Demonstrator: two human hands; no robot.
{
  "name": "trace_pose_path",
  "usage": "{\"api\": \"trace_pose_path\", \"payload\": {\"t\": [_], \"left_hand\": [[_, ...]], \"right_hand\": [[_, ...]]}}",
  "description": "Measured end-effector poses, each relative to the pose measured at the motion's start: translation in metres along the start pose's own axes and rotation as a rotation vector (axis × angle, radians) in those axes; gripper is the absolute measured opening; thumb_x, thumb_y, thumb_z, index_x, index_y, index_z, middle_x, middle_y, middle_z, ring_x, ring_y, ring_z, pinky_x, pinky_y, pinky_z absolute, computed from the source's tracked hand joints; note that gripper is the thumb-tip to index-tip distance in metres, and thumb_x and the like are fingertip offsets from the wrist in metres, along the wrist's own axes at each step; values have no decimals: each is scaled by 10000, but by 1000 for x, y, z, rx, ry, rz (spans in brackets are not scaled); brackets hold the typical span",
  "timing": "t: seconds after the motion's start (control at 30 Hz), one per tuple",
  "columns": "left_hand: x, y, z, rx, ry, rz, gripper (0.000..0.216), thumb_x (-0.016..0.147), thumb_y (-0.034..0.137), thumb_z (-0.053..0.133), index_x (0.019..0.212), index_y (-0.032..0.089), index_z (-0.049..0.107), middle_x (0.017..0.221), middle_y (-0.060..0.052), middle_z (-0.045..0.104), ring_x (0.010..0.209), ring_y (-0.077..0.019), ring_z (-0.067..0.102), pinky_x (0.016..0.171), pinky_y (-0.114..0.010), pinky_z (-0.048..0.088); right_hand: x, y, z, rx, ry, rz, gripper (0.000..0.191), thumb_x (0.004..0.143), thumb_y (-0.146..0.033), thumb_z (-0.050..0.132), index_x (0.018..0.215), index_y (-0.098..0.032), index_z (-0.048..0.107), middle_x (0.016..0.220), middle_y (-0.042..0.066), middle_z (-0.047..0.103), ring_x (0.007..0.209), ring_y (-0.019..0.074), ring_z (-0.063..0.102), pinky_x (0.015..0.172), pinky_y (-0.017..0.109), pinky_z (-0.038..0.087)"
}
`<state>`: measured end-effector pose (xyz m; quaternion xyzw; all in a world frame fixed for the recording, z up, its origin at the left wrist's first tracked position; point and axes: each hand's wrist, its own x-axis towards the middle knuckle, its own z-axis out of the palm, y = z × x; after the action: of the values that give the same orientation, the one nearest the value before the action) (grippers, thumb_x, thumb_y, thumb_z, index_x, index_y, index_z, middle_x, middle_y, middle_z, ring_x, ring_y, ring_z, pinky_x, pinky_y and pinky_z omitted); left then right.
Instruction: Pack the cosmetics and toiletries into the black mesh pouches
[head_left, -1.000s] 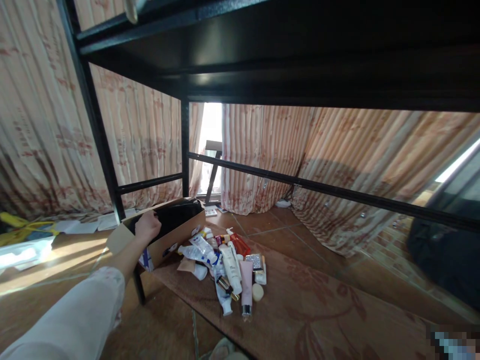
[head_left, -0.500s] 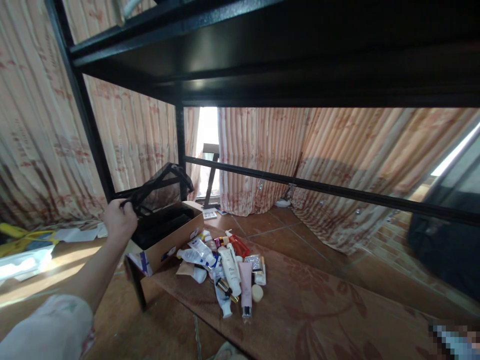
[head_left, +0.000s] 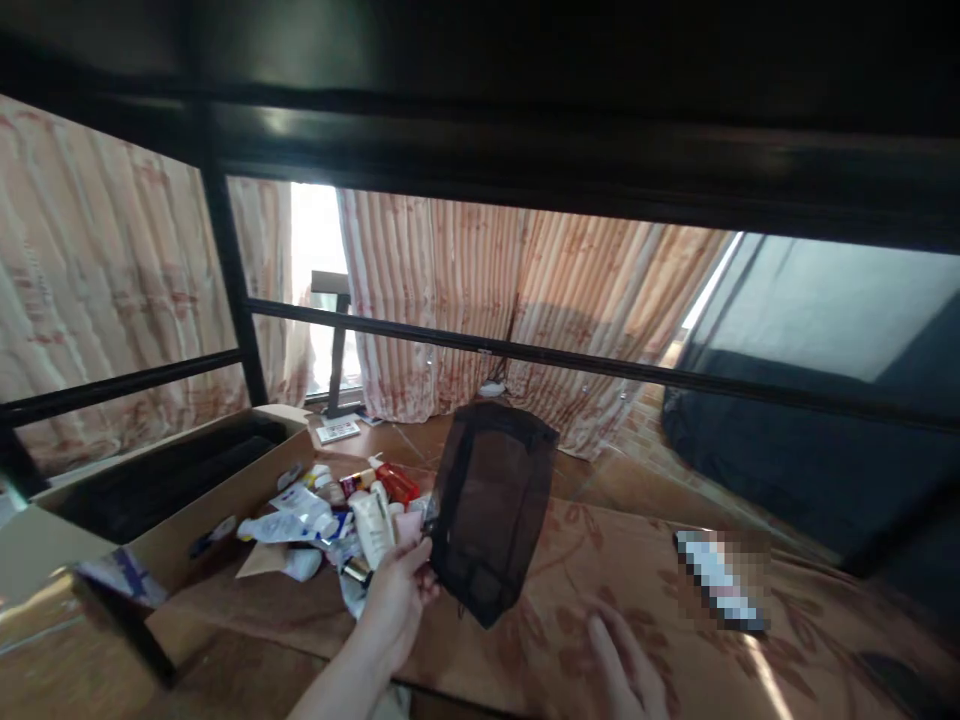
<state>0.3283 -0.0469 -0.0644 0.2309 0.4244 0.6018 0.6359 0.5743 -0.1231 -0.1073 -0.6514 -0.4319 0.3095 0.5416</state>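
My left hand (head_left: 397, 595) is closed on the edge of a black mesh pouch (head_left: 491, 505) and holds it up above the table (head_left: 645, 560), which has a floral brown cloth on it. My right hand (head_left: 626, 665) reaches in from below at the lower right with its fingers stretched out, just under the pouch and holding nothing. A heap of cosmetic tubes and bottles (head_left: 337, 520) lies on the cloth left of the pouch, partly hidden behind my left hand. An open cardboard box (head_left: 157, 500) with dark things inside stands at the table's left end.
A black metal frame (head_left: 525, 350) runs across above and behind the table. Striped pink curtains (head_left: 465, 300) hang at the back. A dark covered bulk (head_left: 810, 460) stands at the right. A blurred-out object (head_left: 720, 580) lies on the cloth to the right.
My left hand has lifted the mesh pouch out of the box and carried it right, over the cloth. My right hand has come into view. The camera has turned to the right.
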Motion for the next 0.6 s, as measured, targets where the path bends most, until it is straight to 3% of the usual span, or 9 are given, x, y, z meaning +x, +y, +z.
{"api": "trace_pose_path", "payload": {"t": [0.13, 0.27, 0.37, 0.47, 0.6], "left_hand": [[14, -52, 40, 46, -44, -76, 283, 588, 315, 757, 636, 196, 505, 494, 69, 431, 417, -72, 410, 442, -203, 350], [38, -66, 68, 122, -71, -2, 248, 606, 338, 747, 619, 191, 547, 503, 63, 443, 447, -86, 404, 461, -213, 328], [56, -69, 81, 170, -89, 103, 202, 619, 334, 748, 627, 189, 608, 580, 40, 540, 570, -111, 485, 544, -213, 367], [69, -72, 84, 221, -119, 185, 173, 647, 342, 733, 654, 197, 638, 665, 30, 617, 699, -147, 556, 669, -227, 420], [78, -70, 82, 69, -133, 87, 272, 720, 461, 661, 723, 189, 660, 769, -8, 679, 782, -189, 621, 719, -274, 472]], "right_hand": [[29, -40, 25, 310, 25, -17, 536, 801, -590, 583, 1155, -192, 640, 1217, 66, 660, 1163, 244, 567, 878, 295, 498], [69, -58, 35, 415, -44, -83, 525, 802, -516, 630, 1227, -212, 576, 1143, 49, 686, 1111, 210, 596, 922, 306, 481], [106, -48, 40, 478, -22, -134, 663, 750, -460, 710, 1315, -200, 482, 1196, 73, 657, 1093, 208, 607, 932, 333, 480], [133, -28, 47, 481, 1, -60, 627, 693, -441, 762, 1226, -181, 558, 1118, 78, 692, 996, 216, 647, 887, 348, 501], [139, -7, 51, 591, -101, 128, 479, 692, -487, 739, 1054, -180, 669, 995, 66, 733, 885, 224, 680, 810, 354, 527]]}}
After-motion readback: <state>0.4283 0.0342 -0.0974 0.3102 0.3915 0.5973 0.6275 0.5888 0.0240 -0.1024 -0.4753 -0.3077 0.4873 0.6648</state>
